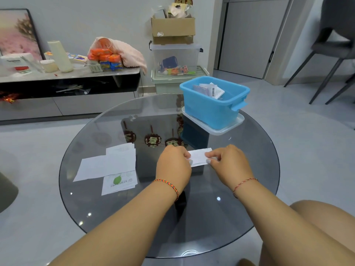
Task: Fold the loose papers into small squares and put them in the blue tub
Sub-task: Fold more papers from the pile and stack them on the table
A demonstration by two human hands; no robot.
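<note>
The paper (198, 156) being worked on is a small white slip lying near the middle of the round glass table (249, 217), held from both ends. The left hand (173, 166) curls over its left end, fingers bent and thumb and fingertips pinching the edge; the right hand (228, 162) pinches the right end between thumb and forefinger, the other fingers tucked under. Each wrist wears a thin woven string bracelet. Toward the table's left edge lie the loose papers (107, 166), a few white sheets overlapping flat, the nearest one printed with a green leaf. At the far right edge stands the blue tub (213, 110), sitting on a clear plastic lid (230, 127), with several folded pieces of paper already inside. Beyond the table, against the wall, a low sideboard (76, 73) carries packets and a pink cloth, and stacked storage boxes (174, 60) stand beside it.
</note>
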